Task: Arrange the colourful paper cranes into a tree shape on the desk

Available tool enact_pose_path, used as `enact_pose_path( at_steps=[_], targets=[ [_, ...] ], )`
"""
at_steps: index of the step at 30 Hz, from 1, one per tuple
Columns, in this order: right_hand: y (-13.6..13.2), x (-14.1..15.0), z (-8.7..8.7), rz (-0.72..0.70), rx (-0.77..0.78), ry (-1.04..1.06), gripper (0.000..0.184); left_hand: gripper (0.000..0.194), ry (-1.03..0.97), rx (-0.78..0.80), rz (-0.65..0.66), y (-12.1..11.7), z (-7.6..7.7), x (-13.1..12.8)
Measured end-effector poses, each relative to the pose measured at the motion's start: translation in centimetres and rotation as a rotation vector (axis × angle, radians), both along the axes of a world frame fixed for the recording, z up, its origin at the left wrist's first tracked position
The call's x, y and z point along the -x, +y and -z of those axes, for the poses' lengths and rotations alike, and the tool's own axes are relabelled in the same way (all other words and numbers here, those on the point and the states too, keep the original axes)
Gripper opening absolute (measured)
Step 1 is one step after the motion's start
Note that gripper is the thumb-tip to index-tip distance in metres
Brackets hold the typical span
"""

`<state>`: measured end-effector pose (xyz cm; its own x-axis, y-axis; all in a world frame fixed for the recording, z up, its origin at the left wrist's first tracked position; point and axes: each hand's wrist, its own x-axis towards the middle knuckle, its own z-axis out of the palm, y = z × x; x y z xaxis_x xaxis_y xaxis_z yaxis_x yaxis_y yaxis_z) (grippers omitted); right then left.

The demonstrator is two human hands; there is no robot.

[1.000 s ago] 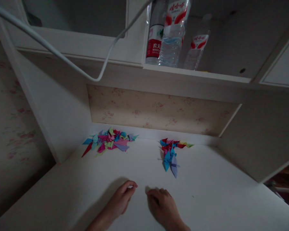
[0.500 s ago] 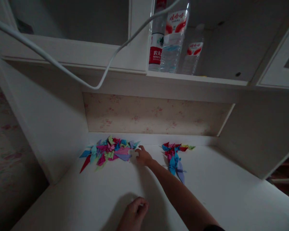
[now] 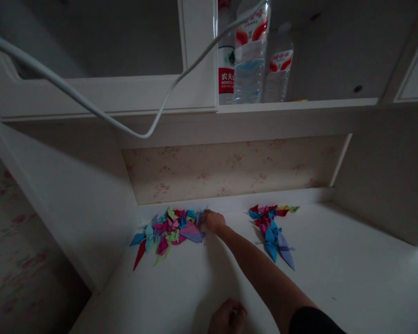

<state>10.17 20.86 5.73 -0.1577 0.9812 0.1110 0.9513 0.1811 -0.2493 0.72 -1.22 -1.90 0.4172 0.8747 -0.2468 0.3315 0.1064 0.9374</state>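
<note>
My right hand (image 3: 215, 221) reaches forward to the right end of the left pile of folded paper cranes (image 3: 170, 227). Its fingers are closed at a pale blue paper crane (image 3: 201, 216); the fingertips are partly hidden and a little blurred. The pile mixes pink, red, green, blue and lavender cranes. Low in the view, my left hand (image 3: 228, 317) is loosely curled above the white desk, its fingers together and nothing visible in them. A smaller group of paper cranes (image 3: 264, 218) lies to the right of my forearm, with blue and lavender ones nearest.
The white desk (image 3: 153, 297) runs back to a low ledge and a floral wall panel (image 3: 226, 169). Overhead, a cabinet shelf (image 3: 299, 105) holds several plastic bottles (image 3: 250, 69). A white cable (image 3: 101, 113) hangs across the upper left. Side panels close both sides.
My right hand has moved from the near desk up to the left pile, and its spread fingers have closed at its right end. My left hand has shifted right and lower in the view.
</note>
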Motion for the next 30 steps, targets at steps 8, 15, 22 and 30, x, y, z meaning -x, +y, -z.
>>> enact_pose_path(
  at_steps=[8,15,22,30],
  targets=[
    [-2.7,-1.2,-2.1,0.048,-0.12,0.067,0.026,0.035,-0.014,-0.087,-0.012,-1.2,-1.9,0.5],
    [-6.8,-3.6,-3.0,0.038,-0.223,0.333,0.038,0.037,-0.034,-0.116,0.008,-1.6,-3.0,0.4],
    [-14.0,-8.8,-0.8,-0.004,-0.235,0.714,0.029,0.037,-0.033,-0.161,-0.021,-1.3,-1.4,0.6],
    [-20.5,-21.6,1.1,0.254,-0.213,1.178,0.033,0.043,-0.098,-0.133,-0.14,-1.3,-0.8,0.4]
  ],
)
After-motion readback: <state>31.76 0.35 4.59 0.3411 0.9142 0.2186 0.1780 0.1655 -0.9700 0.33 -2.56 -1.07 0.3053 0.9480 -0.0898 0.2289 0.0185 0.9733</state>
